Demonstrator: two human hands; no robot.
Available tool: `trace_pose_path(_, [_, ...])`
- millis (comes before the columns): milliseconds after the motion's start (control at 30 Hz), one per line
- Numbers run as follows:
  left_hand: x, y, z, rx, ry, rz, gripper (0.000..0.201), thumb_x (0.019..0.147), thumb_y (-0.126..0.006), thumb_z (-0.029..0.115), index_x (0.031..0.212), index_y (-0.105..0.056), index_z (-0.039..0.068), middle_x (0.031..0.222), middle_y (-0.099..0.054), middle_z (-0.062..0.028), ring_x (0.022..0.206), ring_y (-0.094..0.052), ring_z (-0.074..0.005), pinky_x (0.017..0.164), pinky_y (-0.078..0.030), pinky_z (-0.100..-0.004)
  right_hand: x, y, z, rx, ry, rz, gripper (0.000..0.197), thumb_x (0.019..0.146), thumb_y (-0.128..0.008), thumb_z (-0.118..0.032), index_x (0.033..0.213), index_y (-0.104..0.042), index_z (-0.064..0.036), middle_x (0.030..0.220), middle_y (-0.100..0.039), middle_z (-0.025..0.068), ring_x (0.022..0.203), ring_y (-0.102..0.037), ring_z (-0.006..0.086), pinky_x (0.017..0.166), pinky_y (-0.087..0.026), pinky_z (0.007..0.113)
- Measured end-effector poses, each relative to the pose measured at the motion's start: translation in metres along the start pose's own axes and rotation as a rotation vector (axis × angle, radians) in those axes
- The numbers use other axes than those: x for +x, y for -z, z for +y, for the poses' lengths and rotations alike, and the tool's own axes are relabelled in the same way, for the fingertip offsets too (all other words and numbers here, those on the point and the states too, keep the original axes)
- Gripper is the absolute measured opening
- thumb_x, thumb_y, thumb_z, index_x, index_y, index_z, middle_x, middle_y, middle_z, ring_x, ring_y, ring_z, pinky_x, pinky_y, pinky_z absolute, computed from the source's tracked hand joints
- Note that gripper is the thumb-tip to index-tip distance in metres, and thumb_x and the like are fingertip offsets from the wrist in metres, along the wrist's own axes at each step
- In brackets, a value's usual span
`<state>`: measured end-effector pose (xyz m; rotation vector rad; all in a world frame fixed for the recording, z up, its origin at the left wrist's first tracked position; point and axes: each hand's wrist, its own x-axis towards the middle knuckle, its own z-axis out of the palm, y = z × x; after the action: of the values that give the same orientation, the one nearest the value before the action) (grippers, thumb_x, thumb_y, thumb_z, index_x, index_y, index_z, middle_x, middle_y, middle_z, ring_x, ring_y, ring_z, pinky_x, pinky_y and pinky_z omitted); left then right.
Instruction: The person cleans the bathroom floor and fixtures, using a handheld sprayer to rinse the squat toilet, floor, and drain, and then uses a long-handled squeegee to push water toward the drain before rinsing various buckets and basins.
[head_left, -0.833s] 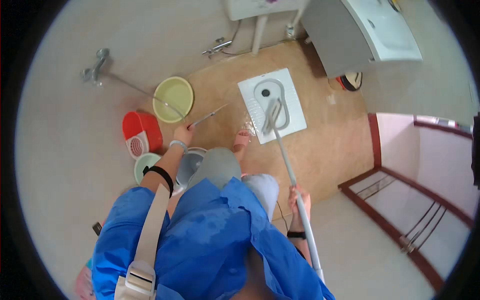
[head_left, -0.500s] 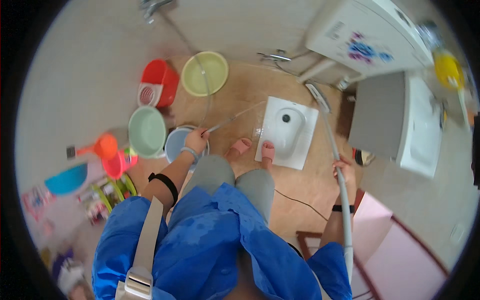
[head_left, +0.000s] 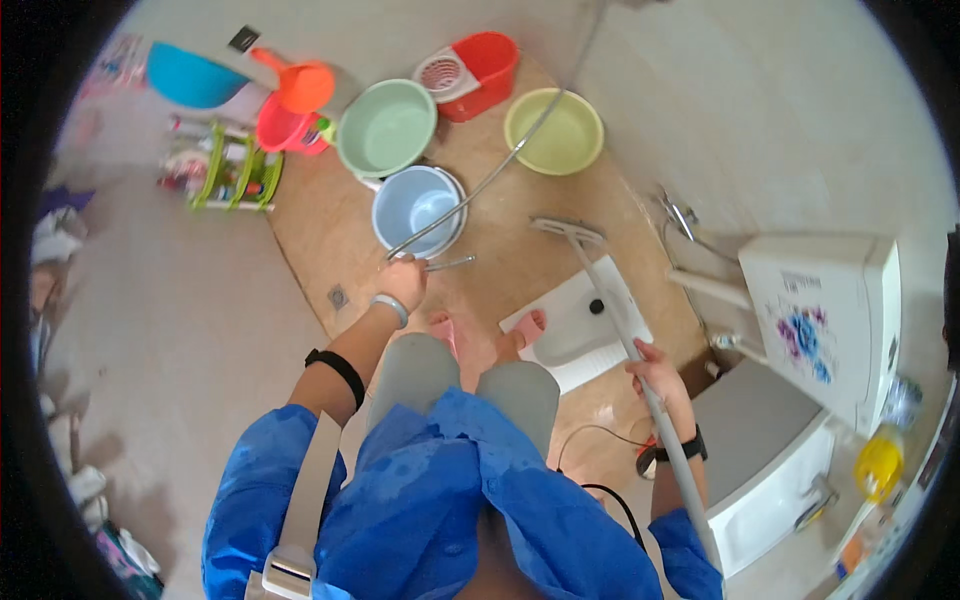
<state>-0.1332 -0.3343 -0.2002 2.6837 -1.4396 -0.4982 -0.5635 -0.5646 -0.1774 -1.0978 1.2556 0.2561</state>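
From where I'm standing, the person's left arm is slanting forward, and its left hand is closing its fingers snugly around a slim silver wand, whose far end is poking out to the right, just below the blue bucket. A flexible metal hose is running up from beside this fist, passing across the bucket. The right forearm is angling inward over the cabinet side, and the right hand is wrapping itself around the shaft of a long-handled cleaning tool. That shaft is looking pale grey and straight, crossing above the squat toilet, while its wide, narrow head is sitting beyond the white rim, over the tan floor; whether it's touching down, I cannot tell.
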Motion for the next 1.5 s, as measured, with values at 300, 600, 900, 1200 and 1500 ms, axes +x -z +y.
trace_pose_path(300, [-0.038,0.008,-0.027,-0.037,0.110,0.063,0.018,0.076,-0.059,0.011,0.093,-0.066,0.009,0.078,-0.058,-0.0111,0.077,-0.059,-0.0309,0.074,-0.043,-0.0423,0.196,-0.143,-0.149,-0.465,0.217,-0.324,0.058,0.076,-0.061,-0.003,0.131,-0.044,-0.0018,0.067,-0.055,0.0057,0.043,-0.052,0.0152,0.038,-0.040,0.032])
trace_pose_path(600, [-0.105,-0.023,-0.085,-0.194,0.200,0.042,0.010,0.074,-0.059,0.015,0.080,-0.064,0.009,0.081,-0.060,-0.0102,0.079,-0.060,-0.0302,0.074,-0.043,-0.0417,0.045,-0.132,-0.055,-0.559,-0.087,-0.293,0.063,0.078,-0.065,-0.007,0.135,-0.040,-0.0017,0.063,-0.058,0.0050,0.042,-0.053,0.0131,0.036,-0.040,0.029])
trace_pose_path(900, [-0.090,-0.032,-0.122,-0.155,0.191,0.000,0.014,0.070,-0.060,0.016,0.083,-0.065,0.011,0.083,-0.061,-0.0066,0.086,-0.059,-0.0262,0.082,-0.041,-0.0416,0.053,-0.128,-0.115,-0.825,0.151,-0.311,0.065,0.076,-0.063,-0.004,0.135,-0.039,0.0009,0.070,-0.058,0.0034,0.043,-0.050,0.0117,0.040,-0.039,0.027])
trace_pose_path(1200, [-0.039,0.000,-0.103,-0.238,0.066,0.197,0.021,0.073,-0.058,0.011,0.093,-0.064,0.009,0.080,-0.058,-0.0065,0.081,-0.058,-0.0247,0.076,-0.041,-0.0402,0.295,-0.230,-0.303,-0.431,0.159,-0.164,0.068,0.074,-0.063,-0.002,0.137,-0.038,-0.0017,0.074,-0.061,0.0090,0.042,-0.052,0.0154,0.037,-0.040,0.030])
trace_pose_path(1500, [-0.018,0.013,-0.063,-0.325,0.021,0.251,0.026,0.072,-0.059,0.010,0.098,-0.065,0.009,0.081,-0.059,-0.0082,0.085,-0.057,-0.0253,0.076,-0.041,-0.0378,0.199,-0.051,-0.078,-0.648,0.422,-0.377,0.072,0.076,-0.064,-0.005,0.140,-0.033,-0.0099,0.071,-0.058,0.0028,0.041,-0.051,0.0119,0.032,-0.039,0.026])
